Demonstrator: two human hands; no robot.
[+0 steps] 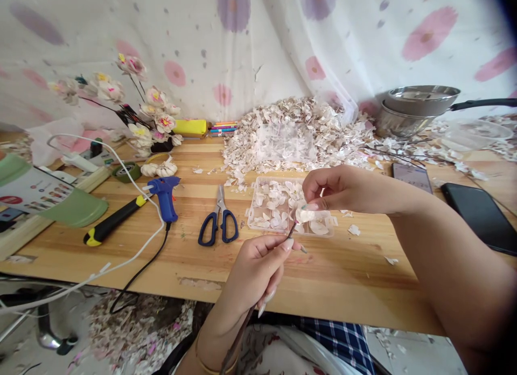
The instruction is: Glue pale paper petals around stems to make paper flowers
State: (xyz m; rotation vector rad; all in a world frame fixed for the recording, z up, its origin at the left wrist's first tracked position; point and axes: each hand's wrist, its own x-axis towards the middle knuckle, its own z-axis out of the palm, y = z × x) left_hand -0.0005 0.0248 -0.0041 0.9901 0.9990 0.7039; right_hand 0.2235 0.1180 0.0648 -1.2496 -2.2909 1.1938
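- A thin, dark brown, twig-like stem is held above the front edge of a clear plastic compartment box; its upper end is met by a pale, cream-white, papery petal.
- The stem is pinched between the thumb and forefinger of the left hand, the other fingers being curled beneath; its lower length is seen passing down along the forearm.
- The petal is pinched between the thumb and forefinger of the right hand, by which part of the box is covered; the remaining fingers are bent inward.
- Loose petals are contained in the compartments of the box, which is set on a light brown wooden table.
- Metal scissors with dark blue handles are laid left of the box, blades slightly parted.
- Farther left, a blue glue gun is placed beside a black-and-yellow utility knife.
- Behind the box, a large heap of whitish petals is spread, with a second clear divided tray resting on it.
- At the right, two dark smartphones are laid near stacked silvery metal pans.
- At the back left, handmade white-and-pink flowers are stood upright.
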